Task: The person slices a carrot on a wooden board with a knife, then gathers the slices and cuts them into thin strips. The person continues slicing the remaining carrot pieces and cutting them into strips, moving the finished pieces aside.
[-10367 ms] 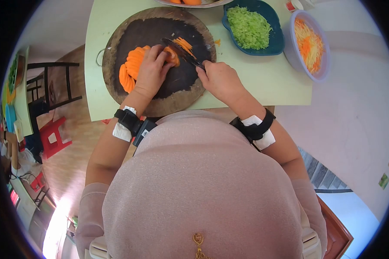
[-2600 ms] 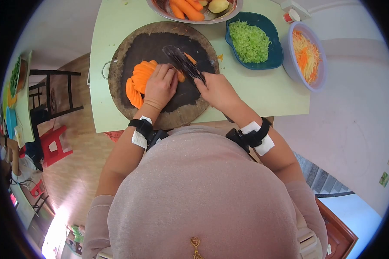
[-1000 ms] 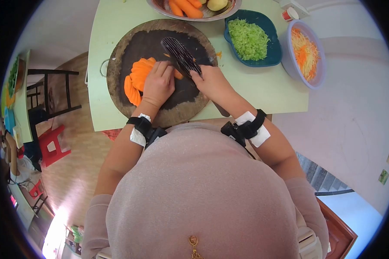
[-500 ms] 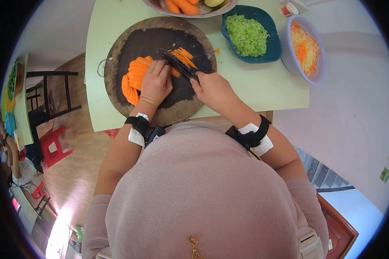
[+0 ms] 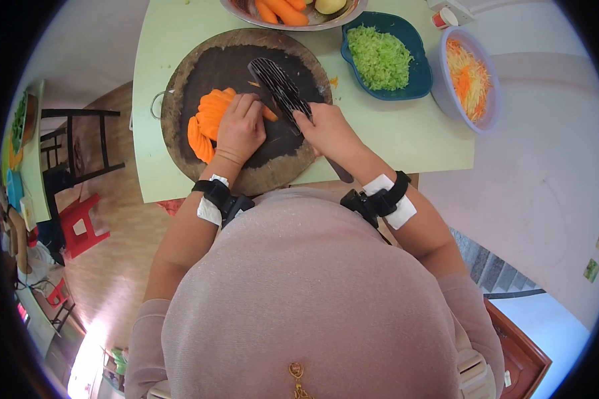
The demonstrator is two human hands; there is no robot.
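The left hand (image 5: pixel 242 128) presses on the sliced carrot (image 5: pixel 213 114), fingertips bent, on a round wooden chopping board (image 5: pixel 246 181). The right hand (image 5: pixel 330 131) grips a dark knife (image 5: pixel 278 84), its blade slanting across the board just beside the left fingers. The board rests on a pale green surface (image 5: pixel 406 143). Beyond it, a metal bowl (image 5: pixel 319 26) holds whole carrots (image 5: pixel 283 11) and a pale yellow, rounded piece (image 5: pixel 329 6). To the right, a dark teal bowl (image 5: pixel 423 74) holds shredded green vegetable (image 5: pixel 381 58), and a lilac bowl (image 5: pixel 450 98) holds orange and pale shreds (image 5: pixel 469 80).
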